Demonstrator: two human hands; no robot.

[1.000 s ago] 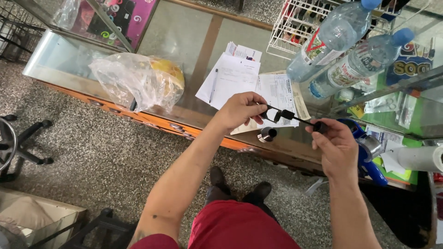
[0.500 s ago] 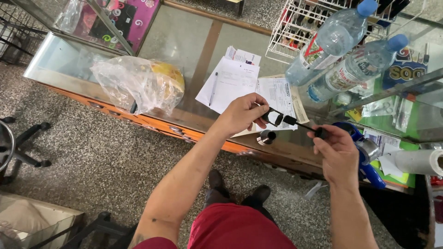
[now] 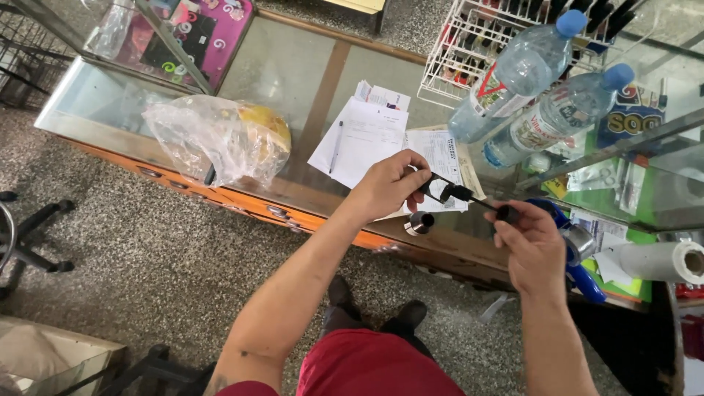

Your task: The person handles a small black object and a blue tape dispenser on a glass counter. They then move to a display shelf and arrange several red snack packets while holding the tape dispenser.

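Observation:
My left hand (image 3: 387, 186) pinches one end of a thin black rod-like part (image 3: 460, 195) with small black fittings along it. My right hand (image 3: 534, 246) grips the other end, where a black cylindrical knob sticks out above the fingers. Both hands hold the part level over the front edge of a glass counter (image 3: 279, 81). A short metal cylinder (image 3: 419, 223) with a dark opening lies on the counter edge just below my left hand.
On the counter lie papers with a pen (image 3: 367, 136) and a crumpled plastic bag with something yellow inside (image 3: 220, 139). Two water bottles (image 3: 543, 95) stand at the right beside a white wire rack (image 3: 484, 37). A paper roll (image 3: 656, 260) lies far right. An office chair base (image 3: 22, 235) stands left.
Both hands have drifted slightly apart and to the right along the counter edge, still holding the black part. The metal cylinder stays on the counter.

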